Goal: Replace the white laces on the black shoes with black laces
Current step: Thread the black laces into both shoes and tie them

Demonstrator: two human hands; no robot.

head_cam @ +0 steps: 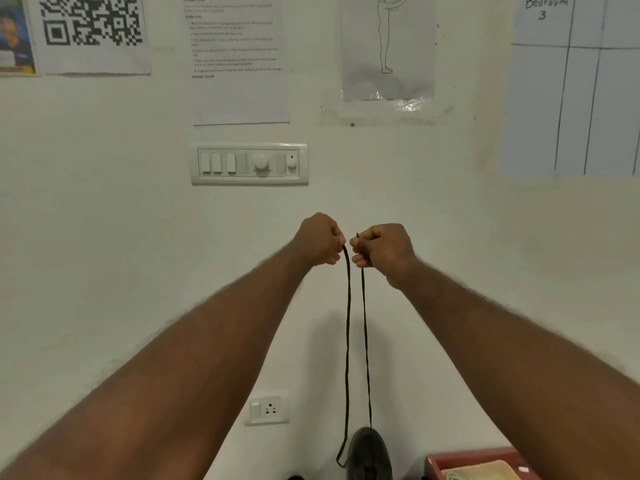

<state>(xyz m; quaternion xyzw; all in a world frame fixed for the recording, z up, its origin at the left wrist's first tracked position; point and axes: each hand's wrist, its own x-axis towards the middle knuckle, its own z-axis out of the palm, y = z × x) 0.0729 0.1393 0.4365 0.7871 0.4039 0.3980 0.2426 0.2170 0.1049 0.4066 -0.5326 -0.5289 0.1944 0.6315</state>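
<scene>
Both my arms reach up and forward toward a white wall. My left hand (320,239) pinches one end of a black lace (347,341), and my right hand (382,249) pinches the other end. The two strands hang down side by side to a black shoe (369,453) at the bottom edge of the view, where only its toe end shows. The left strand loops beside the shoe; the right strand runs to the shoe's top. No white lace is visible.
A switch panel (249,163) is on the wall above my hands, and a wall socket (266,408) sits low, left of the shoe. A red tray (450,460) holding a beige cloth (485,471) is at the bottom right. Paper sheets hang on the wall above.
</scene>
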